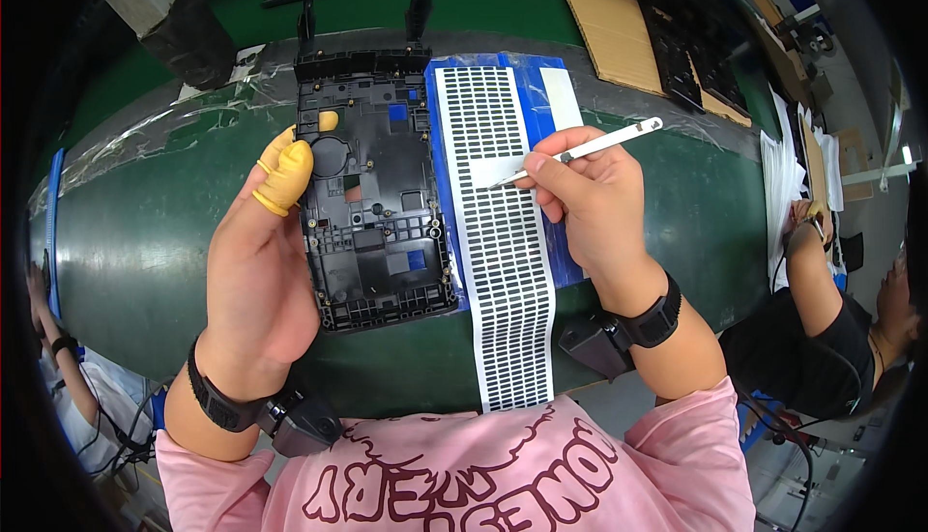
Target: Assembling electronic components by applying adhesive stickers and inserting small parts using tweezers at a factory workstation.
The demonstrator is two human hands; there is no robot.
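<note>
Looking across from nearby, I see a black plastic frame (387, 170) above the tabletop (145, 232), its left edge inside the left hand's (256, 266) grip, which is clamped on it; most of the frame reaches out rightward past the fingers (two wear yellow covers (282, 179)). Just beside it, a white sheet (507, 271) with rows of small black rectangles runs over a blue covering (531, 97) toward the person's pink shirt (454, 435). The right hand (599, 194) pinches a slim white tool (604, 143), its grip together near the tip, which points at a bare patch; whether it touches, I can't tell. Farther off lies cardboard (609, 29); a co-worker (793, 348) is at the right.
</note>
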